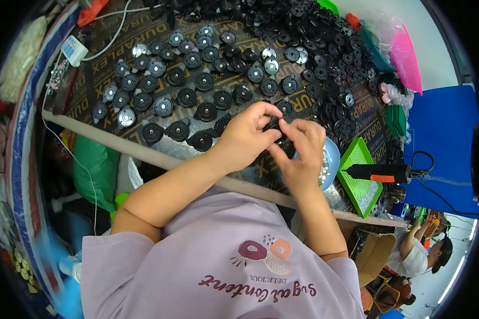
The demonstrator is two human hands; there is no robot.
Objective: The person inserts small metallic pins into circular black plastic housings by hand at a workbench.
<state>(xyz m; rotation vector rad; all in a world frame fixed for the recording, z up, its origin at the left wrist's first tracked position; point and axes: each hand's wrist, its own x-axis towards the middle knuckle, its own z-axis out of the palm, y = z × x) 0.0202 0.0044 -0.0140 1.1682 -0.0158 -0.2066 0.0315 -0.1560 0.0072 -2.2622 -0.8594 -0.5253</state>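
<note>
Above the near edge of the table, my left hand (244, 139) and my right hand (302, 151) meet with bent fingers. Between their fingertips they pinch a black round plastic part (273, 124), mostly covered by the fingers. Many similar black discs with a metal centre, such as this disc (204, 112), lie spread over the tabletop beyond and left of my hands. Beside my right wrist sits a light blue bowl (332, 155) with small shiny metal pieces (324, 170) in it, partly hidden by that hand.
A large pile of loose black parts (324, 40) covers the far right. Right of the bowl are a green tray (361, 150) and a black electric screwdriver (380, 173) with a coiled cord. A pink basket (406, 58) stands farther back. Other people (418, 258) sit at lower right.
</note>
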